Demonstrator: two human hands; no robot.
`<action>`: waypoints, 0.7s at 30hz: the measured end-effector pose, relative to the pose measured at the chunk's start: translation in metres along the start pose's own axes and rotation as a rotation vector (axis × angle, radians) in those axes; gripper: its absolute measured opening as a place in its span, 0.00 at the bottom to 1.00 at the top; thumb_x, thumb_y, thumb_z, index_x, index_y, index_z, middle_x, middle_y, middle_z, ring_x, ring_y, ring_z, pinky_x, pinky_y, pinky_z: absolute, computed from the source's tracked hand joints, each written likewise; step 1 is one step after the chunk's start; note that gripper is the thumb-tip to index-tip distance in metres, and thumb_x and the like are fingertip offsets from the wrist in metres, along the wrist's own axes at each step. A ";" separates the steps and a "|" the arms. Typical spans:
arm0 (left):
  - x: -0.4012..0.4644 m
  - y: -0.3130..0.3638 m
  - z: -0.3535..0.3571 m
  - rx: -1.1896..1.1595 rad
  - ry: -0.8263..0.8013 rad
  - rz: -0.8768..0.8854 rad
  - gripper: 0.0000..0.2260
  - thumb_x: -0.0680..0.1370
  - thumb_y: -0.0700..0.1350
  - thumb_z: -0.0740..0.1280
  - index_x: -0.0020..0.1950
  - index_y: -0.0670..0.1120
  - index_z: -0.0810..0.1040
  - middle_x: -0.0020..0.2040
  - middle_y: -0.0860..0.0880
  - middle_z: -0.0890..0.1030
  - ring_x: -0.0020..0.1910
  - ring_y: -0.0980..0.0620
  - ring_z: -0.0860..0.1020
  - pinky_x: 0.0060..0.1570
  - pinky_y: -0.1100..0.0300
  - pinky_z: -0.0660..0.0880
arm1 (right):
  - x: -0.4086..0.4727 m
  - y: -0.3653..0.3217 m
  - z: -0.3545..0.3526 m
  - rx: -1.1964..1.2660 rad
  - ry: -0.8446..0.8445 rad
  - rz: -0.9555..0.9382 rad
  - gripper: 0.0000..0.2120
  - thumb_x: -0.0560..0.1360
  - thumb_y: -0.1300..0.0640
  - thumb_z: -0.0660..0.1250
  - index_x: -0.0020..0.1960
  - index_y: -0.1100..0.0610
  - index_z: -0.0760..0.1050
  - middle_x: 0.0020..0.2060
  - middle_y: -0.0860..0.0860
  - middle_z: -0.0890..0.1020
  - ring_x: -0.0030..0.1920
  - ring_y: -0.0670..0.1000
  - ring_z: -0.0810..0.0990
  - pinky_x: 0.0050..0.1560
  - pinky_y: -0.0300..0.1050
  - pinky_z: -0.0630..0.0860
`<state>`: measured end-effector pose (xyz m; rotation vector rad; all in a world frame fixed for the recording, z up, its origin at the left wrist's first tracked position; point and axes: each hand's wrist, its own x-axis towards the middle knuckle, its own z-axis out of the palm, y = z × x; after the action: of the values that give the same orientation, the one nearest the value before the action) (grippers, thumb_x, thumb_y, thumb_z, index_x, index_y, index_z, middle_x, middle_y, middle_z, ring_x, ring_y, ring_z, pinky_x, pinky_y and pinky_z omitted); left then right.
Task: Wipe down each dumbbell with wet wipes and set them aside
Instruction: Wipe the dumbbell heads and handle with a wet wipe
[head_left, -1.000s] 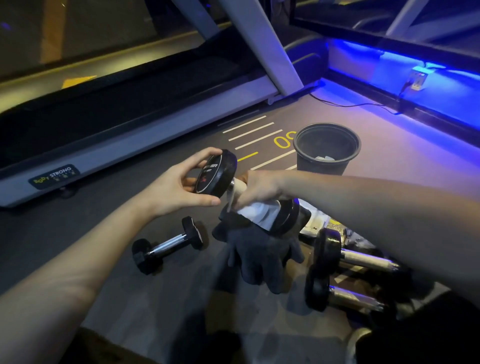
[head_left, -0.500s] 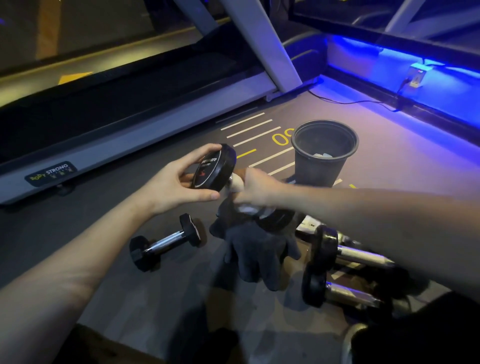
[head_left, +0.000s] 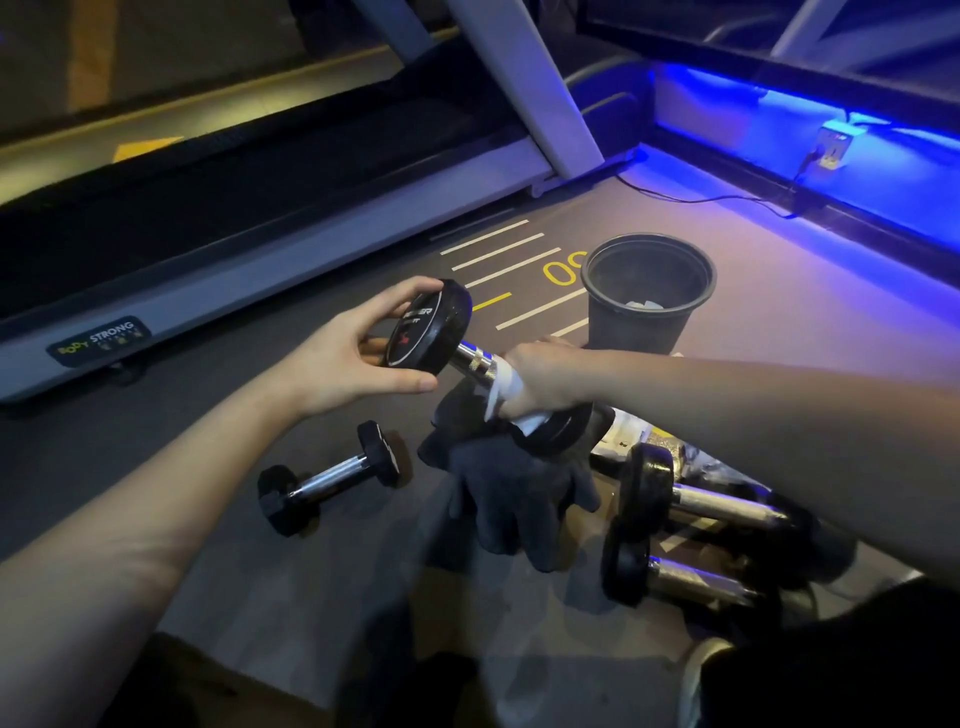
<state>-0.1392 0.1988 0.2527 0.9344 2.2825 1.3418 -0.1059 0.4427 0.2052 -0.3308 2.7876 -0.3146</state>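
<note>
I hold a black round-headed dumbbell (head_left: 428, 330) above the floor, tilted. My left hand (head_left: 353, 358) grips its upper head. My right hand (head_left: 545, 376) is wrapped around the chrome handle with a white wet wipe (head_left: 506, 387) pressed against it. The lower head is partly hidden under my right hand. A small hex dumbbell (head_left: 330, 478) lies on the floor below my left hand. Two larger dumbbells (head_left: 691, 501) (head_left: 675, 574) lie side by side under my right forearm.
A dark glove or cloth (head_left: 511, 493) lies beneath the held dumbbell. A black bin (head_left: 647, 296) with used wipes inside stands behind my right hand. A treadmill (head_left: 270, 234) runs along the left. A cable (head_left: 717, 200) crosses the floor by the blue-lit wall.
My right hand with the wipe has slid down the handle toward the lower head, baring the chrome near the upper head. The left hand keeps its hold.
</note>
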 end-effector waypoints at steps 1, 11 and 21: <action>-0.001 0.000 -0.001 -0.008 0.002 -0.008 0.39 0.66 0.43 0.82 0.72 0.63 0.70 0.66 0.59 0.77 0.58 0.57 0.82 0.61 0.61 0.77 | 0.000 0.002 0.001 -0.065 0.001 -0.011 0.11 0.72 0.46 0.70 0.45 0.51 0.71 0.38 0.48 0.76 0.49 0.57 0.78 0.57 0.47 0.69; -0.004 0.003 -0.002 -0.014 -0.012 -0.033 0.39 0.64 0.47 0.81 0.71 0.66 0.70 0.68 0.56 0.74 0.58 0.53 0.83 0.63 0.58 0.77 | -0.017 0.024 -0.036 0.478 0.099 -0.121 0.31 0.70 0.46 0.77 0.68 0.54 0.73 0.60 0.52 0.77 0.58 0.48 0.77 0.62 0.44 0.74; -0.003 0.005 -0.002 -0.003 -0.013 -0.073 0.40 0.63 0.50 0.81 0.72 0.65 0.69 0.69 0.50 0.72 0.54 0.49 0.85 0.64 0.53 0.77 | -0.025 0.022 0.002 0.247 0.278 -0.032 0.23 0.69 0.46 0.78 0.62 0.50 0.82 0.53 0.49 0.86 0.54 0.50 0.82 0.55 0.48 0.78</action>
<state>-0.1365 0.1967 0.2577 0.8474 2.2815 1.3045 -0.0862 0.4698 0.2048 -0.2910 2.9667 -0.7578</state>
